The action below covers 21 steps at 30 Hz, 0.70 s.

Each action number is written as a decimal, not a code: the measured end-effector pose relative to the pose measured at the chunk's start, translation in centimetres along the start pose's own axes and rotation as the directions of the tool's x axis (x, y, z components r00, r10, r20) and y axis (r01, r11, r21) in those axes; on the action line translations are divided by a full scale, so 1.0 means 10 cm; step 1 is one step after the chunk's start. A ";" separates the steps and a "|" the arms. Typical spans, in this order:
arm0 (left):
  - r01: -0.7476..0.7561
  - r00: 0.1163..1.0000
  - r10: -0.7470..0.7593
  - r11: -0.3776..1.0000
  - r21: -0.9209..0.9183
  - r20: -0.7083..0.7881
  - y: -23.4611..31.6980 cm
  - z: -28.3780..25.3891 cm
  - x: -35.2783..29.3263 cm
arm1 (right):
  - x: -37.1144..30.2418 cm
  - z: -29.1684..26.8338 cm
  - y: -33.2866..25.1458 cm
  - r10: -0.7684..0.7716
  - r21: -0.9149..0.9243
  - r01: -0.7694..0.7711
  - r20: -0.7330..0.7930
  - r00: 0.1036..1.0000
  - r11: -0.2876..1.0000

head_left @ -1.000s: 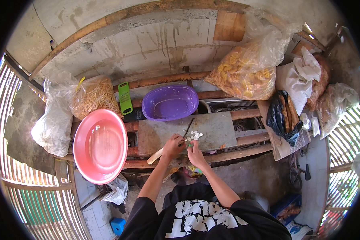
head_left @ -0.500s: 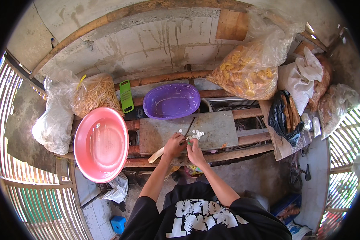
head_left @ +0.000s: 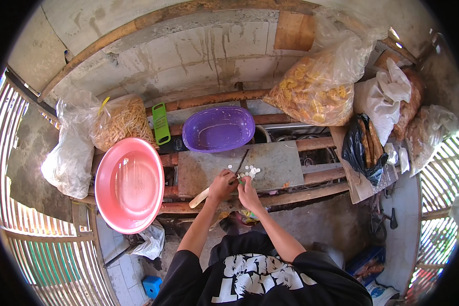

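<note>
My left hand (head_left: 222, 185) is closed over a long pale peeled root (head_left: 199, 198), which looks like cassava; its thick end sticks out beside my left wrist. My right hand (head_left: 248, 194) is close by on the right, fingers closed around something with a small green part, mostly hidden, perhaps a knife handle. Just beyond the fingers, several thin round white slices (head_left: 252, 171) lie on a grey stone slab (head_left: 278, 166), and a single slice (head_left: 230, 166) is apart on the left. A dark crack runs across the slab above my hands.
At the left stands a pink basin (head_left: 104, 188); behind the slab sits a purple tub (head_left: 218, 145). A green slicer (head_left: 161, 124) leans near a bag of sticks (head_left: 125, 120). A large bag of yellow chips (head_left: 316, 97) and a black bag (head_left: 359, 148) are at the right.
</note>
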<state>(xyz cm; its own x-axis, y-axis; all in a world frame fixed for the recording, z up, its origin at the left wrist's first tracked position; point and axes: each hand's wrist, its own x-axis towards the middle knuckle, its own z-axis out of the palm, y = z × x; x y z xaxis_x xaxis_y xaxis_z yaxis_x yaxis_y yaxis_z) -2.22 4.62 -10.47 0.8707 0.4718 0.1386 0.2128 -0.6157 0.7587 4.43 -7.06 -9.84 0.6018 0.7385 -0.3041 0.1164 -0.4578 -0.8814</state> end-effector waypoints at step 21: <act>-0.012 0.999 0.011 1.000 -0.009 -0.039 -0.04 0.05 0.03 | 0.17 -0.01 0.16 -0.203 -0.267 0.212 0.059 0.977 0.940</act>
<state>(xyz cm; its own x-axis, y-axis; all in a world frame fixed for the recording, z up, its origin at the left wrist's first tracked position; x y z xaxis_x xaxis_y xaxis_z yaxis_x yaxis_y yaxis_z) -1.79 4.67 -11.09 0.8551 0.4892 0.1719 0.1985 -0.6151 0.7631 5.71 -6.58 -11.70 0.5176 0.8442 -0.1395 0.4478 -0.4061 -0.7966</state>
